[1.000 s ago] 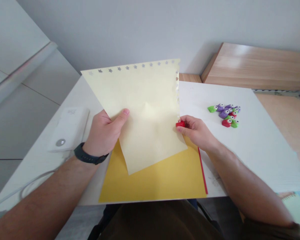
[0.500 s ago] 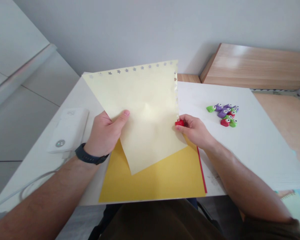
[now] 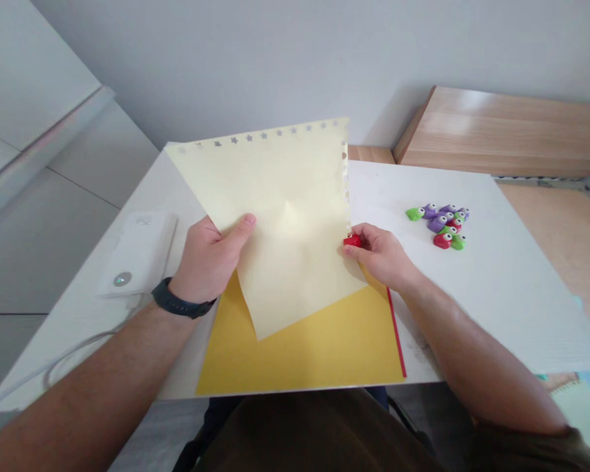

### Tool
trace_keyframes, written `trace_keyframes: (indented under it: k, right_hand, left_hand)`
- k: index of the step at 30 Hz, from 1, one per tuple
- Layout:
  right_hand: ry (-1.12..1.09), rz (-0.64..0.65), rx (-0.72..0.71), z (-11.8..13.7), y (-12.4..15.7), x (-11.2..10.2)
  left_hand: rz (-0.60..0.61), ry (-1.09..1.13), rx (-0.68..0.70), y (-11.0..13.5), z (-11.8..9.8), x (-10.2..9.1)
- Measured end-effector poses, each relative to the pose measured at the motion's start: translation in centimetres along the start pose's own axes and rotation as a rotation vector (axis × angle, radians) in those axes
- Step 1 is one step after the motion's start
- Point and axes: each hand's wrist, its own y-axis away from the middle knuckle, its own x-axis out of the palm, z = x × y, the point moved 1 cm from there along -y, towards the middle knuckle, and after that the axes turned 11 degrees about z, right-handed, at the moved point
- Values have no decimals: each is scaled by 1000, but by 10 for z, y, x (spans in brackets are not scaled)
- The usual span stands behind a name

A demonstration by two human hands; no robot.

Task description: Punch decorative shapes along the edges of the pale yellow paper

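A pale yellow sheet of paper (image 3: 280, 177) is held up at a tilt above the desk. Star-shaped holes run along its top edge, and more small cut-outs go down its right edge. My left hand (image 3: 216, 252) grips the sheet's left side, thumb on the front and the other fingers hidden behind. In my right hand (image 3: 378, 252) is a small red craft punch (image 3: 353, 241), pinched between thumb and fingers at the sheet's right edge, just below the lowest cut-outs. Beneath lies darker yellow paper (image 3: 299, 360), with a red sheet (image 3: 397, 334) showing along its right side.
Several green, purple and red punches with eyes (image 3: 442, 226) lie grouped on the white desk (image 3: 496, 295) at right. To the left are a white box-shaped device (image 3: 137, 255) and a cable (image 3: 78, 347). A wooden panel (image 3: 501, 131) stands behind, at right.
Both hands, the sheet and the red punch stay almost where they were. The whole view has shifted very slightly.
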Motion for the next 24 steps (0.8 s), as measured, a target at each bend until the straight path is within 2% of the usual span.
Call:
trace_keyframes:
  k: [4,10,18,24]
  right_hand:
    - [-31,27,-55,1,2,-1]
    - [-98,64,-43,4,6,-7]
    - [-397,117,-44,14,9,-13]
    - [-508,136,-13,13,9,-12]
  left_hand:
    - [-21,-1,-11,-1,1,0]
    - [-19,17,-23,-2,5,-1]
    - [-39,18,-31,-2,6,-1]
    - [-31,4,-13,-3,8,-2]
